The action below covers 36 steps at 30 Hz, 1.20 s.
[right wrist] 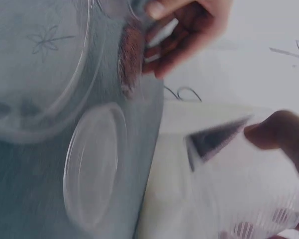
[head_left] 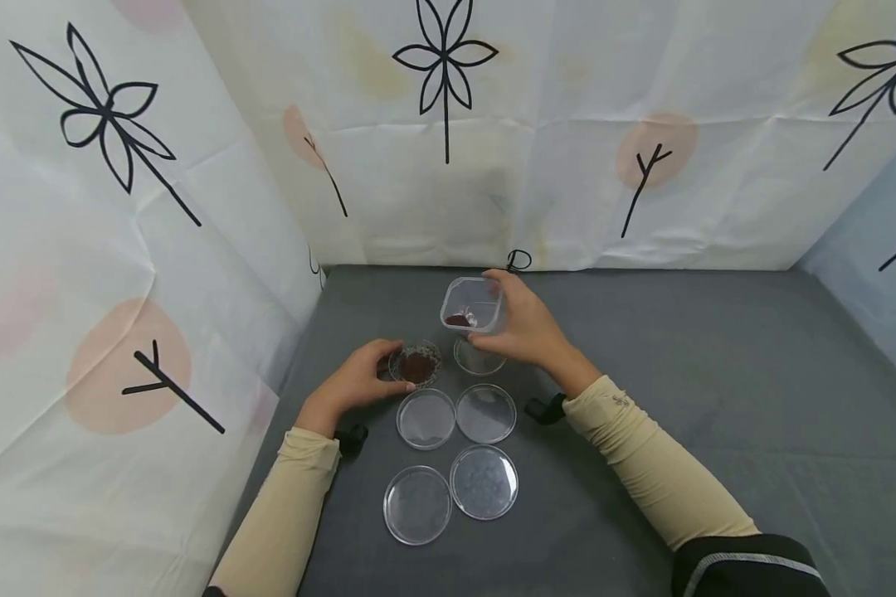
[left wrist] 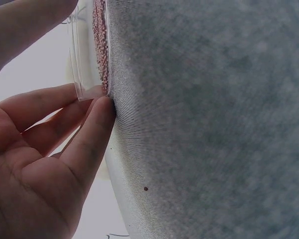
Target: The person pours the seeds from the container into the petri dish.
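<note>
My left hand (head_left: 353,383) holds a clear petri dish (head_left: 435,378) by its left side, thumb and fingers around the rim. Reddish-brown granules (left wrist: 101,50) cover the dish's floor and show as a thin layer in the left wrist view. To the right, my right hand (head_left: 528,325) grips a clear plastic container (head_left: 469,298) raised over the far dishes and tipped. A small heap of the same granules (right wrist: 219,139) lies in one corner of the container. Part of an empty petri dish (head_left: 480,361) is hidden beneath the container and right hand.
Several other clear dishes stand nearer on the grey cloth, among them a middle left dish (head_left: 426,419), a middle right dish (head_left: 486,414) and a front dish (head_left: 417,506). A loose granule (left wrist: 146,189) lies on the cloth. Patterned white curtains (head_left: 388,199) enclose the back and sides.
</note>
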{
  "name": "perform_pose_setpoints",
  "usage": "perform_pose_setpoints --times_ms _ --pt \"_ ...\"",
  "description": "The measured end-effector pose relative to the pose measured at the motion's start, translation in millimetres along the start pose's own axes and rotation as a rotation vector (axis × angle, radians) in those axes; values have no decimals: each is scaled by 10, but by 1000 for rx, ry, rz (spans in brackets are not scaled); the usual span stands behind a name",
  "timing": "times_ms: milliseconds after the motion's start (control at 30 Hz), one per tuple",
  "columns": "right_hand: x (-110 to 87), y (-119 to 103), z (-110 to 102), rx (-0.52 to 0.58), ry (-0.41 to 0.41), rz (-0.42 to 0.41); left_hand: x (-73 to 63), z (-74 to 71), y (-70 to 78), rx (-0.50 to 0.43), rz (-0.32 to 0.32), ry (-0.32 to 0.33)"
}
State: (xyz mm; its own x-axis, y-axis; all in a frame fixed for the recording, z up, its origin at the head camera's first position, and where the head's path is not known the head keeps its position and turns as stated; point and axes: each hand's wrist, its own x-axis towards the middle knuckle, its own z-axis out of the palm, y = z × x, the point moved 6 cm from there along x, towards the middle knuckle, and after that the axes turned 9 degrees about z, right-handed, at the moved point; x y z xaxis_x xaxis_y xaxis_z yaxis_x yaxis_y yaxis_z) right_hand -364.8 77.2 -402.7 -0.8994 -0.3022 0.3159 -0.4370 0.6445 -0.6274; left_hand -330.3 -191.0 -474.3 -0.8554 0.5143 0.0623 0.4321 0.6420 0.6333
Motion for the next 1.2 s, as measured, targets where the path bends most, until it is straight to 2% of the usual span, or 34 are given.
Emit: perform_pose_setpoints --times_ms 133,333,467,633,867,1033,1200 --pt "-124 259 -240 102 -13 110 5 2 9 -1 3 -5" --pt "-370 715 -489 153 -61 256 15 10 31 11 24 3" --pt "-560 982 -639 147 -87 311 22 16 55 17 33 4" --pt "-811 1226 -832 79 -88 320 28 7 70 17 38 2" --pt "-1073 1418 -1015 103 -84 336 -1 -32 82 24 27 12" --pt "-1200 1482 -1097 94 -82 344 -1 -31 101 18 23 15" --pt "-1236 1511 -1147 82 -86 337 1 -27 95 11 20 23"
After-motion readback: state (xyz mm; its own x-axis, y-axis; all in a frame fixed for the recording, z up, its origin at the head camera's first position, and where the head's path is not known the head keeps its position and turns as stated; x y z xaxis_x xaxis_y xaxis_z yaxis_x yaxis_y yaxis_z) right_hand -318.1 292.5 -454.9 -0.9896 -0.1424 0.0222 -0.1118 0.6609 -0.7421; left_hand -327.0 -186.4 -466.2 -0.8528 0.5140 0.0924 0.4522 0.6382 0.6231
